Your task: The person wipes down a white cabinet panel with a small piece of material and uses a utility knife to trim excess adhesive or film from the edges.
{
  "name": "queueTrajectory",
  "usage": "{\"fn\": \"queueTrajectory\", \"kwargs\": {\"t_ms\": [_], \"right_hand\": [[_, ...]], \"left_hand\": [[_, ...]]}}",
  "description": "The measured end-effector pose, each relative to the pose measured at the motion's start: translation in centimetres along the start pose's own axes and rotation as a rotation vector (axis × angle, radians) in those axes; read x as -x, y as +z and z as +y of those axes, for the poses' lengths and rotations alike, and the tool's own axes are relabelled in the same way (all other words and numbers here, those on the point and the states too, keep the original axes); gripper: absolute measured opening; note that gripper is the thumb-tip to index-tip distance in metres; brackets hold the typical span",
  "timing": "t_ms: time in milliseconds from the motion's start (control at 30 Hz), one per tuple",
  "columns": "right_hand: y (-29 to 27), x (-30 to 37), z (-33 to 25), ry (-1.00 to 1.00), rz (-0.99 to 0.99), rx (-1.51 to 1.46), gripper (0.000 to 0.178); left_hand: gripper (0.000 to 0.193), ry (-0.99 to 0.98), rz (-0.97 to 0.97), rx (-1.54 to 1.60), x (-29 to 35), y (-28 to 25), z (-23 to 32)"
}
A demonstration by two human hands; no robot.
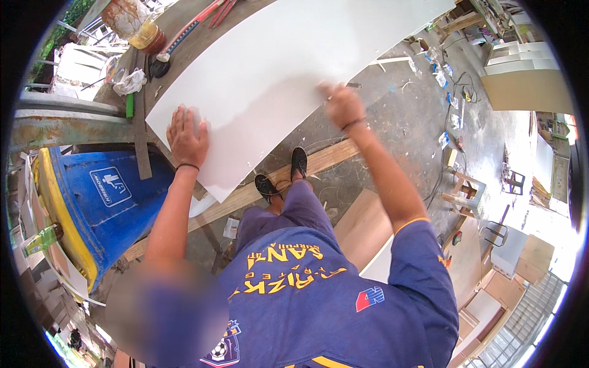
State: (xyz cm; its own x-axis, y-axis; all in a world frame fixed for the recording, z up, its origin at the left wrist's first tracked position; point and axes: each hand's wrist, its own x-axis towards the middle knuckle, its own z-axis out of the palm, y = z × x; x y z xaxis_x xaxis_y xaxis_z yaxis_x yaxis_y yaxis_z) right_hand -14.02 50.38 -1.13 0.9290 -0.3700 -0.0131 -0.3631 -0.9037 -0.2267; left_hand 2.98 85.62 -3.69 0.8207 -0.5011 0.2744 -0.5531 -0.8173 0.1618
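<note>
A large white board (276,67) lies across a work surface before me, its near edge running slantwise toward the upper right. My left hand (187,140) rests flat on the board's left end, fingers stretched out. Over the board's near edge is my right hand (343,107), slightly blurred, its fingers curled in toward the thumb. Whatever those fingers hold, if anything, is too small and smeared to name.
At the far left stand a stained container (147,38) and a striped strip-like tool (190,30). A blue bin (144,175) with a yellow rim lies left. A wooden beam (331,156) runs by my feet. Cables, litter and a small stool (464,193) occupy the floor at right.
</note>
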Motion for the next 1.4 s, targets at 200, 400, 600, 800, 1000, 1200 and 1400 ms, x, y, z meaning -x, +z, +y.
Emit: {"fn": "queueTrajectory", "kwargs": {"t_ms": [200, 400, 600, 800, 1000, 1200, 1400], "right_hand": [[-1.6, 0.6, -0.9, -0.174, 0.037, -0.128, 0.041], [-1.1, -3.5, 8.6, -0.051, 0.195, 0.004, 0.040], [-1.9, 0.9, 0.3, -0.305, -0.007, -0.153, 0.045], [-2.8, -6.3, 13.9, -0.003, 0.223, -0.015, 0.043], [-1.6, 0.1, 4.1, -0.386, 0.082, -0.124, 0.047], [-4.4, -9.6, 19.5, 0.117, 0.304, -0.066, 0.046], [-2.0, -3.2, 9.3, -0.351, 0.077, -0.107, 0.042]], "left_hand": [[0.047, 0.018, 0.001, -0.047, -0.1, -0.7, 0.6], [0.042, 0.060, 0.013, -0.060, -0.2, -0.5, 0.9], [0.047, -0.024, -0.048, -0.066, 0.9, -0.4, 1.9], [0.058, 0.108, -0.157, 0.059, 2.4, -0.6, 13.3], [0.056, 0.272, -0.267, 0.087, 5.2, -0.8, 20.7], [0.053, 0.278, -0.305, 0.191, 5.6, -1.8, 20.5], [0.049, 0.157, -0.200, 0.221, 7.2, -2.6, 21.3]]}}
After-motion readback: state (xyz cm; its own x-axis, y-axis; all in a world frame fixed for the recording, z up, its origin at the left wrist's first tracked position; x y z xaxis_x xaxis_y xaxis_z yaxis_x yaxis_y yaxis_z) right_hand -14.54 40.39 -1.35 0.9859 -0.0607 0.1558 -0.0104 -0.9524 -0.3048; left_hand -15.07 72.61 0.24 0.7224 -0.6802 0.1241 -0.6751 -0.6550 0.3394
